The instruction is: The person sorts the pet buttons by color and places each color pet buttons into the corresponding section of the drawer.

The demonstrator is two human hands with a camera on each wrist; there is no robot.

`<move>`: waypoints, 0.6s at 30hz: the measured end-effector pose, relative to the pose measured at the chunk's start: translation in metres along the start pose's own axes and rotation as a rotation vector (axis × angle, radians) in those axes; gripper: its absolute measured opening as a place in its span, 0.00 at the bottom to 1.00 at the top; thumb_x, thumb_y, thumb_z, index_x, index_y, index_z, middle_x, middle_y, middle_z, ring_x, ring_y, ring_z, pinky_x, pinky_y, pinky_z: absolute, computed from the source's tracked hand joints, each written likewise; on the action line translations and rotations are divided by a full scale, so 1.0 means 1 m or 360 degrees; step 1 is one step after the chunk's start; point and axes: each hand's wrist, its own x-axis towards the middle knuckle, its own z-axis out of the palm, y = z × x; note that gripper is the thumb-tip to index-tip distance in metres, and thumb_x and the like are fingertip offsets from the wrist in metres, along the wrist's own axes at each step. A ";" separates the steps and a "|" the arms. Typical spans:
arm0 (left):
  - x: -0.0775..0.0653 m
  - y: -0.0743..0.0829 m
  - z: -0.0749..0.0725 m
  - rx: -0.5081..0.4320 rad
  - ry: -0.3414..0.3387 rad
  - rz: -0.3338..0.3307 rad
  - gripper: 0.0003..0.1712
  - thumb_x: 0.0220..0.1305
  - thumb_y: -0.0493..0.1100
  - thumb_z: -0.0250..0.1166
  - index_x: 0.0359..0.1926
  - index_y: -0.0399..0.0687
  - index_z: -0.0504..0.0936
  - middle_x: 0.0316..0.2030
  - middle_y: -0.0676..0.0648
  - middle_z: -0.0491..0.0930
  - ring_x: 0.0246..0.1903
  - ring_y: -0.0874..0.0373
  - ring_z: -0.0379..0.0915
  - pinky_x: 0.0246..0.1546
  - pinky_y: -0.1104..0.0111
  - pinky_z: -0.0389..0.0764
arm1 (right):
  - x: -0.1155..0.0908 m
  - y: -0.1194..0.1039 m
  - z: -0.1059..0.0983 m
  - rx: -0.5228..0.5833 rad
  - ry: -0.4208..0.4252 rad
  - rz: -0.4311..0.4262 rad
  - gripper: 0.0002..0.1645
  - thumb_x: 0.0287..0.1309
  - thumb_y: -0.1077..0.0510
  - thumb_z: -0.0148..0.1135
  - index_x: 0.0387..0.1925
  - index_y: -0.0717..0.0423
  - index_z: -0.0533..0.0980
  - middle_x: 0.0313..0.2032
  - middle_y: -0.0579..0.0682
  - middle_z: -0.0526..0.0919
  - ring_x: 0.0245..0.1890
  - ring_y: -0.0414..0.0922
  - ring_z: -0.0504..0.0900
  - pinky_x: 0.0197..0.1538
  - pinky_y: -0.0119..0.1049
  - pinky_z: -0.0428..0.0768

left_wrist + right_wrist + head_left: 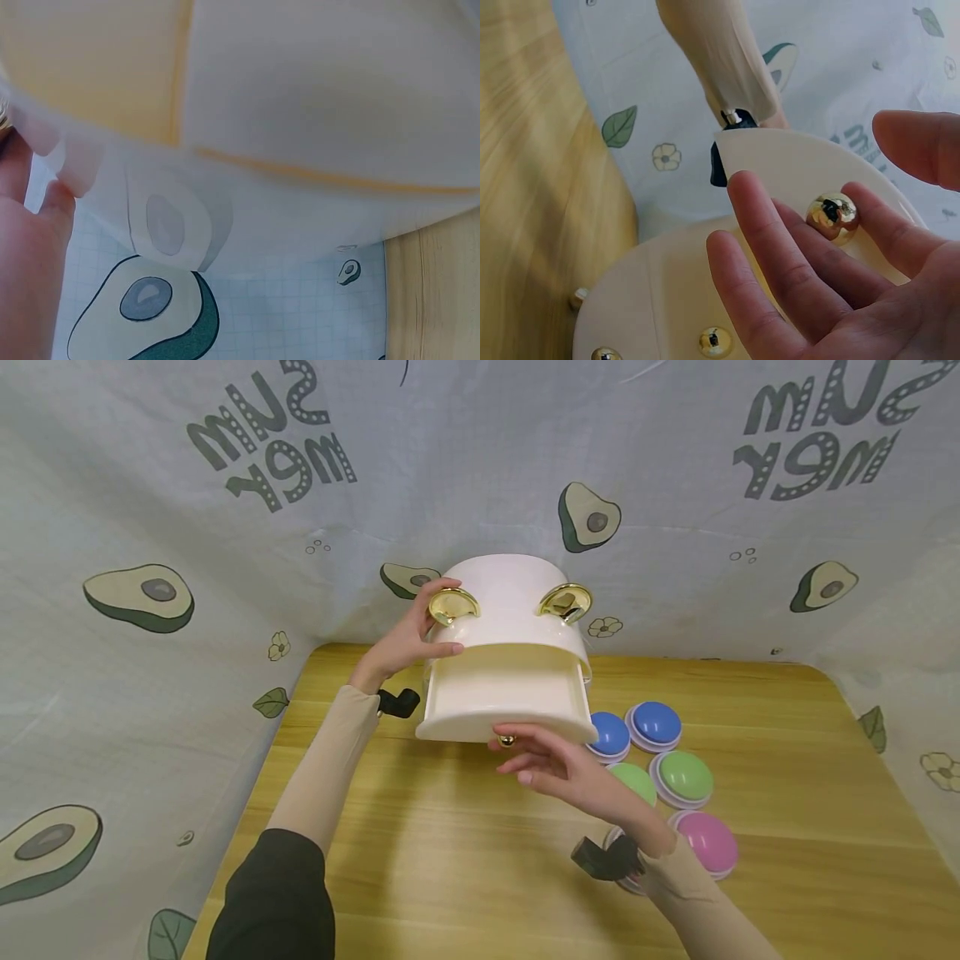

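A white drawer box [510, 578] with two gold ear-shaped pieces stands at the back of the table. Its top drawer [502, 685] is pulled out toward me, and the inside shows pale and bare. My left hand [405, 643] grips the box's upper left side, thumb at the front below the left gold ear [453, 604], fingers behind it. Under the drawer front, my right hand [566, 768] holds the round gold knob [832, 217] between index and middle fingers, thumb apart. Lower gold knobs [715, 341] show in the right wrist view.
Right of the box lie domed push buttons: blue [657, 723], green [686, 776] and pink [707, 842], several in all, some partly behind my right arm. A cloth [480, 460] printed with avocados hangs close behind the wooden table [435, 877].
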 end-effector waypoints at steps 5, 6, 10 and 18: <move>-0.001 -0.002 0.001 -0.0008 -0.0010 0.0027 0.48 0.54 0.24 0.64 0.70 0.47 0.49 0.65 0.43 0.52 0.62 0.52 0.58 0.63 0.62 0.58 | -0.006 0.001 0.003 -0.0007 -0.0003 0.0016 0.31 0.66 0.67 0.53 0.69 0.57 0.60 0.61 0.62 0.68 0.54 0.53 0.76 0.53 0.39 0.76; -0.001 -0.002 0.002 -0.0018 -0.0015 0.0037 0.48 0.54 0.24 0.64 0.70 0.48 0.49 0.64 0.43 0.53 0.61 0.52 0.58 0.62 0.63 0.59 | -0.007 0.001 0.004 -0.0008 -0.0005 0.0016 0.31 0.66 0.67 0.53 0.69 0.57 0.60 0.61 0.62 0.68 0.54 0.53 0.76 0.53 0.38 0.76; -0.002 -0.004 0.002 -0.0062 -0.0029 0.0079 0.47 0.55 0.26 0.65 0.69 0.48 0.49 0.62 0.44 0.55 0.60 0.53 0.59 0.60 0.63 0.60 | -0.011 0.001 0.007 -0.0013 -0.0005 0.0015 0.31 0.67 0.66 0.53 0.69 0.57 0.60 0.62 0.61 0.67 0.54 0.53 0.76 0.53 0.39 0.76; -0.002 -0.006 0.002 -0.0048 -0.0026 0.0112 0.47 0.55 0.27 0.65 0.69 0.48 0.49 0.63 0.44 0.55 0.61 0.54 0.58 0.61 0.62 0.60 | -0.016 0.002 0.013 -0.0010 0.0021 -0.0021 0.31 0.67 0.66 0.53 0.69 0.58 0.59 0.63 0.65 0.65 0.55 0.53 0.76 0.54 0.42 0.76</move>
